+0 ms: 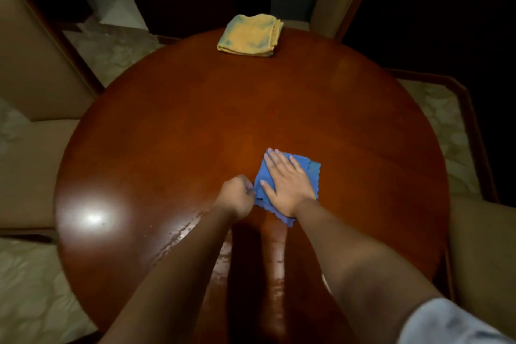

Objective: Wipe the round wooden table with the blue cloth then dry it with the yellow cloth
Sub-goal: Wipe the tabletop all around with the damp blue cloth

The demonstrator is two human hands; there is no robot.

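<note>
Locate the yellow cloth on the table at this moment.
In the head view, the yellow cloth lies folded at the far edge of the round wooden table, near the middle, well beyond the blue cloth and both hands.

Beige armchairs flank me on pale patterned carpet; the room beyond is dark.

Blue cloth under my right palm, table gleaming.

My right hand lies flat on the blue cloth; my left hand pinches its near-left edge. The folded yellow cloth sits well beyond both hands, at the round wooden table's far rim.
</note>
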